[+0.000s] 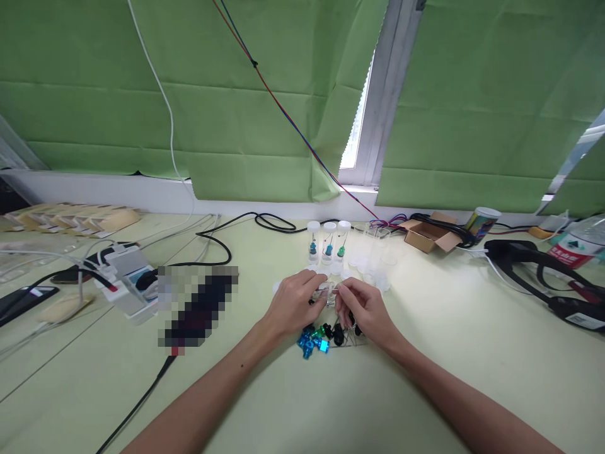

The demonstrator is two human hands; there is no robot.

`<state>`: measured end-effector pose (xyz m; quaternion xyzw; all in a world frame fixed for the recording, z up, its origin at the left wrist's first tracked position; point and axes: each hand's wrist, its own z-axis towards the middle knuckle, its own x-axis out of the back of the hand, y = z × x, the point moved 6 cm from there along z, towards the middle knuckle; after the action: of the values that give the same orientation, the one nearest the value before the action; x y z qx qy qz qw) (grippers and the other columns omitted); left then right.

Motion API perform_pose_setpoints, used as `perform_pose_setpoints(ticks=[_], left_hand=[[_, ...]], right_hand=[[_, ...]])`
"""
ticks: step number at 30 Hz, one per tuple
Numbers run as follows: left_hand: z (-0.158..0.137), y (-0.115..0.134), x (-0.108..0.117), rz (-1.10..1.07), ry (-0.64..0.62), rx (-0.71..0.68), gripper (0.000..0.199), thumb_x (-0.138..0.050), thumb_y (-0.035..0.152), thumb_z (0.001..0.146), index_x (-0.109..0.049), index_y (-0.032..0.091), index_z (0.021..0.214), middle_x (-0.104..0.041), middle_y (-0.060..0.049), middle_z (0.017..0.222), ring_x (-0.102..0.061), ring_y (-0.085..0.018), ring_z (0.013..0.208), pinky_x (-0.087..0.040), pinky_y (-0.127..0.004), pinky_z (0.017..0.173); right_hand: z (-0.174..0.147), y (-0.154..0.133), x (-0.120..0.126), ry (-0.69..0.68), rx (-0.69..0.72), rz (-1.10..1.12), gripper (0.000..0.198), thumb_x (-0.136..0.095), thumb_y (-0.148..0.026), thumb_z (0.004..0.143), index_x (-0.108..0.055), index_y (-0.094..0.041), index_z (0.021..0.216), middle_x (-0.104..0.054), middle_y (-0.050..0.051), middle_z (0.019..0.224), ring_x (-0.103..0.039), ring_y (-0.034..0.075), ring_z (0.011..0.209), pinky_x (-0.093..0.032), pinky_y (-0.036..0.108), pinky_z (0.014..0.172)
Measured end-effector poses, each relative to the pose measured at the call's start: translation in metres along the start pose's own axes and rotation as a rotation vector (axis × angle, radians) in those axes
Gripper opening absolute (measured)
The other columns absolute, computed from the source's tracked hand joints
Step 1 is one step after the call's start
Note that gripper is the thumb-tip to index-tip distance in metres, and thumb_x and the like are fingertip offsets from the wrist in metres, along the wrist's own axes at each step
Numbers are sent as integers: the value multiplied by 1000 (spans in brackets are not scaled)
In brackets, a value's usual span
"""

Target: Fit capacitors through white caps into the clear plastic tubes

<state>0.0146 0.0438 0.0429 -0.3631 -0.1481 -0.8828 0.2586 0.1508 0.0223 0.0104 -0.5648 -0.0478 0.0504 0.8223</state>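
My left hand (302, 299) and my right hand (363, 306) come close together, fingers closed in pinches. Between them is a small clear plastic piece (329, 294), which the left fingers grip. What the right fingertips pinch is too small to make out. Just below my hands lies a pile of needle tips with blue hubs (308, 344), black hubs (338, 334) and a green hub (318, 332). Beyond the hands stand three white-capped clear vials, each with needle tips inside: a left vial (312, 257), a middle vial (327, 258) and a right vial (341, 260).
Uncapped clear vials (377, 249) stand right of the capped ones. A cardboard box (428, 236), a printed can (482, 221) and a black headset (515, 271) are farther right. At left are a white power strip (130, 287), a black cable (231, 252) and a blurred dark object (198, 309).
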Motion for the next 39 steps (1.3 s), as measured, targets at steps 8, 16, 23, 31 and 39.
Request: perform_pose_setpoints(ticks=[8, 16, 23, 31, 39], left_hand=[[1, 5, 2, -4, -1, -34, 11, -51, 21, 89, -61, 18, 94, -62, -2, 72, -56, -16, 64, -42, -27, 57], [1, 4, 0, -7, -12, -42, 12, -50, 22, 90, -61, 18, 93, -61, -2, 72, -55, -16, 64, -41, -28, 57], [1, 7, 0, -14, -43, -67, 11, -52, 18, 87, -62, 18, 90, -60, -2, 70, -55, -16, 63, -40, -28, 57], [2, 5, 0, -16, -71, -77, 11, -52, 17, 86, -63, 18, 90, -59, -2, 70, -54, -16, 63, -38, -28, 55], [3, 5, -2, -76, -112, -15, 13, -52, 21, 89, -63, 18, 96, -61, -1, 73, -56, -15, 65, -41, -26, 58]], right_hand=[[1, -1, -3, -35, -12, -2, 30, -54, -44, 96, -56, -19, 80, -58, -1, 64, -56, 10, 42, -43, 22, 39], [1, 0, -3, -41, -36, 1, 31, -56, -47, 94, -55, -19, 80, -59, -2, 64, -55, 10, 42, -42, 23, 39], [1, 1, -4, -61, -54, -2, 31, -57, -47, 93, -54, -19, 79, -57, -2, 63, -55, 10, 43, -42, 23, 40], [0, 3, -4, -70, -70, 5, 31, -58, -47, 92, -54, -19, 79, -57, -3, 61, -54, 10, 42, -42, 22, 41], [1, 3, -4, -85, -82, 33, 36, -59, -51, 90, -54, -18, 77, -58, -3, 60, -54, 10, 42, -43, 22, 40]])
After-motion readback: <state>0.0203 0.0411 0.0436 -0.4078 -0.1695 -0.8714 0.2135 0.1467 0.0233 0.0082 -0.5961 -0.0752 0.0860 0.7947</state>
